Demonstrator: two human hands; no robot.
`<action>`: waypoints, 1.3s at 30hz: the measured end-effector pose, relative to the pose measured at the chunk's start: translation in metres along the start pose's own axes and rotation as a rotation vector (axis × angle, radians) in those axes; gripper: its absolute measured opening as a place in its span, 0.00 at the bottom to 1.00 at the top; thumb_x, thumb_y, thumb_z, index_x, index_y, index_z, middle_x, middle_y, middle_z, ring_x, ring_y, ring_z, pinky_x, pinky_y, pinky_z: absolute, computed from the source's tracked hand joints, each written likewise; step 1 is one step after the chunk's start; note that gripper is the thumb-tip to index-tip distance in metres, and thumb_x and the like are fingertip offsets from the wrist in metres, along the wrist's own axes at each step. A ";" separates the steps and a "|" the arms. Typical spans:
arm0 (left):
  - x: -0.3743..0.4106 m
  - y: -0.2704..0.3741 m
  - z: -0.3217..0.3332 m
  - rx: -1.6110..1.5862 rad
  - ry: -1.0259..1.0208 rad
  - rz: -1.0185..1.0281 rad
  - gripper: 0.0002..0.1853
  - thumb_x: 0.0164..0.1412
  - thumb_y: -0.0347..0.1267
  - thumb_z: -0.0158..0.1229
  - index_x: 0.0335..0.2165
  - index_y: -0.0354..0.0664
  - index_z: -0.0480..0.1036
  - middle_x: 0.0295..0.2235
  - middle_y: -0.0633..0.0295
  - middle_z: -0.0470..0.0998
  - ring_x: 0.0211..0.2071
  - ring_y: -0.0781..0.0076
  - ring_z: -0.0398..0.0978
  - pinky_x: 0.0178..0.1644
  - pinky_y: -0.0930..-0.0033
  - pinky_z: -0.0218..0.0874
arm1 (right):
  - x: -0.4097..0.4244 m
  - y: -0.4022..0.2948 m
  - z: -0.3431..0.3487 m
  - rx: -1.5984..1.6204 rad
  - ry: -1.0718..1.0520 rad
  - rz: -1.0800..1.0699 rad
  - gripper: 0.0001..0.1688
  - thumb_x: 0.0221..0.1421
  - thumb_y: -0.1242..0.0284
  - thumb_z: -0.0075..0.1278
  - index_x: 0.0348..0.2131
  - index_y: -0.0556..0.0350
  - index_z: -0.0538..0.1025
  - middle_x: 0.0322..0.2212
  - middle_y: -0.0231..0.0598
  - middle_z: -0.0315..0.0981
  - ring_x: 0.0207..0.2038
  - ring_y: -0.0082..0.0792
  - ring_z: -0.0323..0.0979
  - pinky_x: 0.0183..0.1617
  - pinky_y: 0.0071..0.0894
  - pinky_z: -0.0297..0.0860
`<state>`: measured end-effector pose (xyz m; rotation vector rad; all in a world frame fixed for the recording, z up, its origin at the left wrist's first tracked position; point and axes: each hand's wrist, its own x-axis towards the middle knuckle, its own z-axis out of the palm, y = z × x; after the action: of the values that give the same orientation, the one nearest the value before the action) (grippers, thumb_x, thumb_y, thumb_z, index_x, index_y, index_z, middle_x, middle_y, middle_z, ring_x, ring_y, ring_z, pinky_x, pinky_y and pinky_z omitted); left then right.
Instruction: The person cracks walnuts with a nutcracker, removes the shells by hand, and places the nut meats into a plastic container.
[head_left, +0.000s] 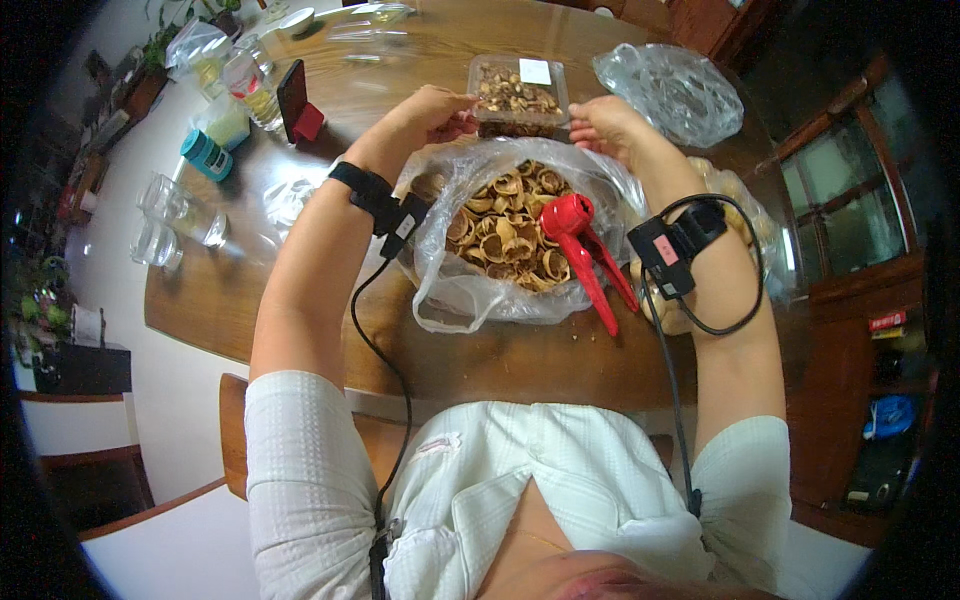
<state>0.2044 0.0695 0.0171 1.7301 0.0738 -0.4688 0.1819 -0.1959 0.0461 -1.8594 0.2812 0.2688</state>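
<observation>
A clear plastic box of shelled walnut kernels, with a white label on its lid, stands beyond the bag. My left hand touches the box's left side, fingers curled. At its right side, my right hand has its thumb and fingertips close to the corner; whether it grips the box I cannot tell. Nearer me, an open plastic bag holds many cracked walnut shells. A red handheld nutcracker lies on the shells and the bag's edge, its handles spread towards me.
On the wooden table, a crumpled clear bag lies at the back right. Whole walnuts are partly hidden by my right forearm. At left are a phone on a red stand, a teal bottle, an oil bottle and glass jars.
</observation>
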 end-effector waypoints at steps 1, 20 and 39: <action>0.011 -0.006 -0.005 -0.055 -0.051 0.047 0.13 0.63 0.38 0.56 0.36 0.38 0.75 0.26 0.61 0.79 0.25 0.76 0.77 0.26 0.77 0.68 | 0.024 0.007 0.001 -0.018 -0.075 0.088 0.17 0.59 0.66 0.52 0.37 0.67 0.74 0.27 0.43 0.75 0.24 0.33 0.72 0.28 0.28 0.72; 0.090 0.028 -0.131 1.378 0.880 0.504 0.16 0.57 0.28 0.53 0.45 0.47 0.71 0.46 0.53 0.72 0.46 0.52 0.74 0.47 0.56 0.68 | 0.037 0.043 -0.071 0.370 0.119 0.187 0.08 0.57 0.76 0.48 0.33 0.67 0.73 0.25 0.40 0.73 0.22 0.27 0.71 0.24 0.23 0.70; 0.037 0.056 -0.086 1.428 0.895 0.465 0.13 0.45 0.35 0.62 0.30 0.39 0.77 0.35 0.52 0.77 0.35 0.55 0.77 0.43 0.61 0.68 | -0.084 -0.016 -0.048 0.294 -0.118 -0.331 0.19 0.58 0.71 0.52 0.47 0.59 0.70 0.44 0.39 0.73 0.45 0.26 0.70 0.48 0.26 0.66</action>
<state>0.2782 0.1319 0.0684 3.1051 -0.0515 0.8784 0.1097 -0.2322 0.1019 -1.5622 -0.0680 0.1015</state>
